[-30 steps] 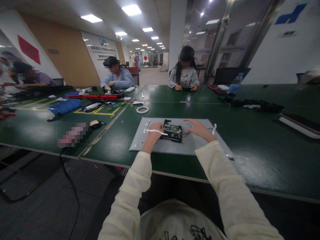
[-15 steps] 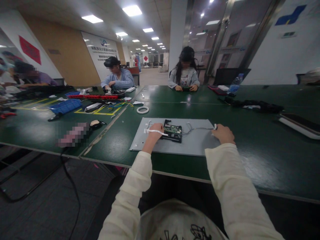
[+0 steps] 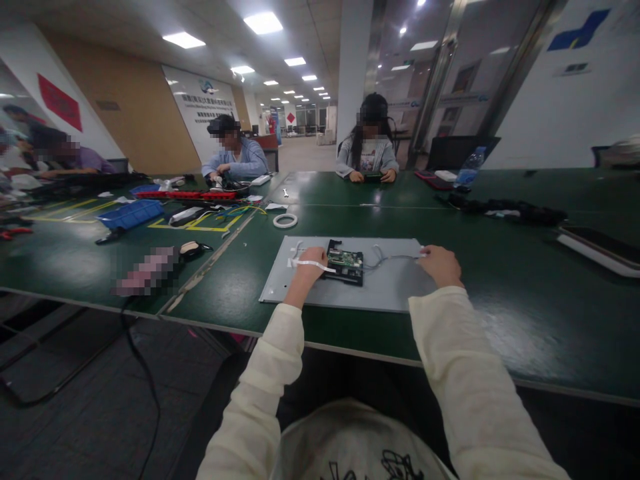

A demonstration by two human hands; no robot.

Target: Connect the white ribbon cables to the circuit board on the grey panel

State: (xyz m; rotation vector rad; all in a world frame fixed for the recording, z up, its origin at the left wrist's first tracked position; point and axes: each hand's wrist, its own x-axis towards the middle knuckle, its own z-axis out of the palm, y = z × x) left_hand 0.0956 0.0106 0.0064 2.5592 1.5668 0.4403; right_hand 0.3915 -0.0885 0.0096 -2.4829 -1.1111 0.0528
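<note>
A flat grey panel (image 3: 385,293) lies on the green table in front of me. On it sits a green circuit board (image 3: 350,257) in a black frame (image 3: 354,280). My left hand (image 3: 311,261) is closed at the left edge of the board; its fingertips are partly hidden. A thin white strip (image 3: 316,265) crosses the back of that hand. From the board's right side a grey cable (image 3: 395,257) runs to the right. My right hand (image 3: 441,265) pinches the cable's far end, just above the panel's right edge.
A white tape roll (image 3: 285,221) and a small wrench (image 3: 285,193) lie beyond the panel. Left stand a blue bin (image 3: 131,213) and loose wires. A phone (image 3: 605,248) rests at the right. Two people sit across the table; others are at the far left.
My right hand has moved slightly left, bringing the cable end closer to the board, and the cable hangs a bit slacker. My left hand has stayed at the board.
</note>
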